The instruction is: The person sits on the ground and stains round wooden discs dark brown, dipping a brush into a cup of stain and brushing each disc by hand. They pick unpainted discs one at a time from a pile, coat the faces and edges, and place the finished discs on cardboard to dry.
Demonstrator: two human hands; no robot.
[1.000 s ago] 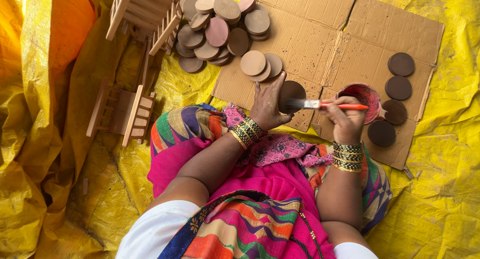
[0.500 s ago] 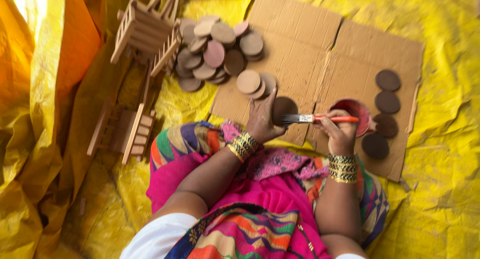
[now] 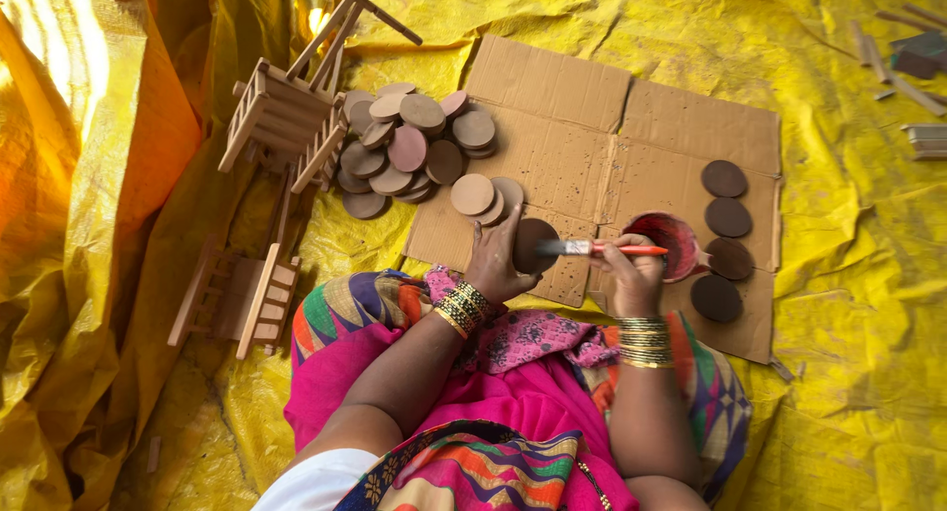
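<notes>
My left hand [image 3: 496,262] presses a round wooden disc [image 3: 536,243], coated dark brown, against the flattened cardboard [image 3: 592,126]. My right hand [image 3: 631,274] grips a paintbrush [image 3: 597,248] with an orange handle, its bristles resting on that disc. A small red pot of paint [image 3: 663,245] sits just right of my right hand. Several dark painted discs [image 3: 728,218] lie in a column on the cardboard's right side. A heap of unpainted tan discs [image 3: 414,146] lies at the cardboard's left edge.
Two small slatted wooden frames, one [image 3: 286,116] upper left and one [image 3: 242,294] lower left, rest on the yellow tarp [image 3: 848,304]. Loose wood strips [image 3: 912,77] lie at the far upper right. My lap in bright pink fabric fills the bottom centre.
The view has tilted, so everything sits lower in frame. My left hand still holds the dark disc while the brush stays across it, shifted slightly.
</notes>
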